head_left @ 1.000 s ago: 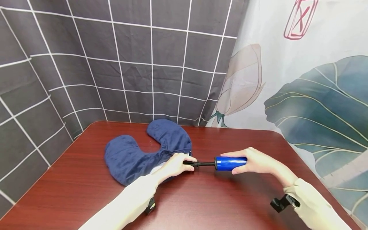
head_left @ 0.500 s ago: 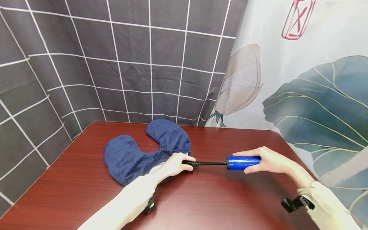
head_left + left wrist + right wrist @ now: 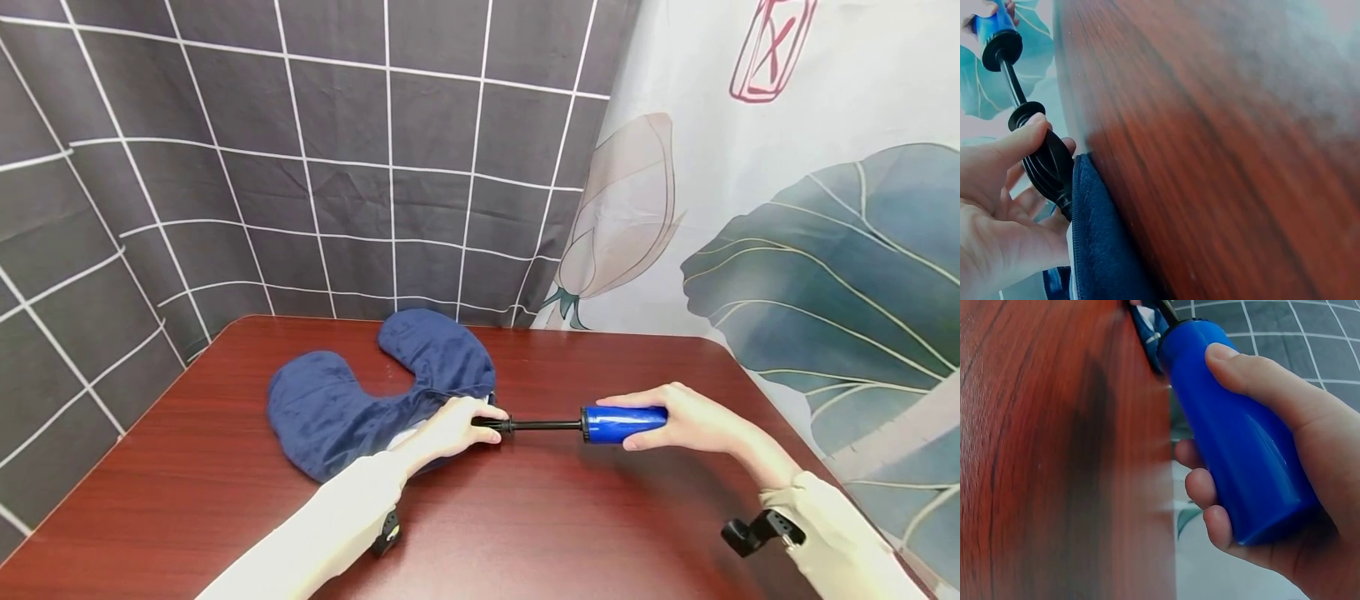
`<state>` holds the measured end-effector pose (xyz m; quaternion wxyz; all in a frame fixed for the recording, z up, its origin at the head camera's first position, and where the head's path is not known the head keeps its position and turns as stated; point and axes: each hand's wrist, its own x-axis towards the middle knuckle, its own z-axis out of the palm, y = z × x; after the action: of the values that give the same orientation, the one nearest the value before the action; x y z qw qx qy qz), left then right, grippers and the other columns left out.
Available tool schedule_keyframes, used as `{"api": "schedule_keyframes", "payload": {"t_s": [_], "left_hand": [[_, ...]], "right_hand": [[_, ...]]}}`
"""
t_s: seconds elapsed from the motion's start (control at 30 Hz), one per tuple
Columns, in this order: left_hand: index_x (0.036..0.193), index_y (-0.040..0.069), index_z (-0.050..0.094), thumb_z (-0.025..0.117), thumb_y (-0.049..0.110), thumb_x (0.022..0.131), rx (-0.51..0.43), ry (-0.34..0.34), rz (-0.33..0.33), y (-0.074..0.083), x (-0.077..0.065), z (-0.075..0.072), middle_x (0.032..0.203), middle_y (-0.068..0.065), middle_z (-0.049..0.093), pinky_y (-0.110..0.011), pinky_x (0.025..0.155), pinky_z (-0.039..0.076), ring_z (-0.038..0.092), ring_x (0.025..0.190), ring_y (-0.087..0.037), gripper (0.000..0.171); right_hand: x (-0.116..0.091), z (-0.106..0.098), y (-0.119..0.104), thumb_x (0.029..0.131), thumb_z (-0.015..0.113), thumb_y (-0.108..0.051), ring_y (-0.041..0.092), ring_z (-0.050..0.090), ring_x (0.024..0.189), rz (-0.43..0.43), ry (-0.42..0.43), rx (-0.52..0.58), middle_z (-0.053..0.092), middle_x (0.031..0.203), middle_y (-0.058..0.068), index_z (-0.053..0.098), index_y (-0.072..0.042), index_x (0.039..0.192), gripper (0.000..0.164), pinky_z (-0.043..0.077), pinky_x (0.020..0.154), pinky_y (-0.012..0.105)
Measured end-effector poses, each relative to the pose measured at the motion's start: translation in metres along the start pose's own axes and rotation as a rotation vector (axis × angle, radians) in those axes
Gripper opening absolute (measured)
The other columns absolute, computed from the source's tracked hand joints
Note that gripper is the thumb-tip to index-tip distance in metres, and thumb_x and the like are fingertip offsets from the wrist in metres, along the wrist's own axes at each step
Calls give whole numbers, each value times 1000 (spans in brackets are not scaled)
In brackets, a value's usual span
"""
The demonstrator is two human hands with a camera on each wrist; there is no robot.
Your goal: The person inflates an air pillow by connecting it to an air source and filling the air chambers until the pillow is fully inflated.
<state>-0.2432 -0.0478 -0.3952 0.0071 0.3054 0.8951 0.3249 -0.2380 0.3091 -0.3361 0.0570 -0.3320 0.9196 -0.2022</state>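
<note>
Only the left wrist view clearly shows the gripped black handle.

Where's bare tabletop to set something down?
The glossy red wooden table is bare between the cream sleeves, and at back right behind the blue cylindrical pump. Crowded: where left hand and right hand hold the pump, beside the navy U-shaped fabric pillow.

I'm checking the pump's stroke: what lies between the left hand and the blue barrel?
The head view shows a black collar, then a black rod, reaching the blue barrel.
</note>
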Motion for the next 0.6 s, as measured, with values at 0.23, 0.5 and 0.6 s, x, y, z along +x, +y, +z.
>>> {"api": "schedule_keyframes", "payload": {"t_s": [0.23, 0.5, 0.6], "left_hand": [[114, 11, 74, 75, 18, 85, -9, -1, -28, 1, 1, 1, 114, -7, 74, -30, 93, 51, 66, 109, -25, 30], [114, 11, 74, 74, 18, 85, -10, 1, -44, 0, 1, 1, 114, -7, 74, -32, 94, 50, 66, 110, -26, 30], [114, 11, 74, 74, 18, 86, -12, -2, -41, 0, 1, 1, 114, -7, 74, -31, 92, 50, 66, 107, -25, 29]], "right_hand": [[25, 14, -10, 82, 78, -43, 11, 68, 97, -27, -18, 14, 71, 122, 0, 60, -32, 135, 57, 56, 77, 23], [50, 29, -24, 83, 77, -42, 10, 69, 97, -60, -35, 49, 71, 123, -1, 61, -27, 136, 58, 56, 78, 23], [56, 35, -32, 83, 77, -43, 11, 70, 95, -70, -33, 27, 72, 122, -1, 61, -28, 136, 57, 55, 77, 23]]}}
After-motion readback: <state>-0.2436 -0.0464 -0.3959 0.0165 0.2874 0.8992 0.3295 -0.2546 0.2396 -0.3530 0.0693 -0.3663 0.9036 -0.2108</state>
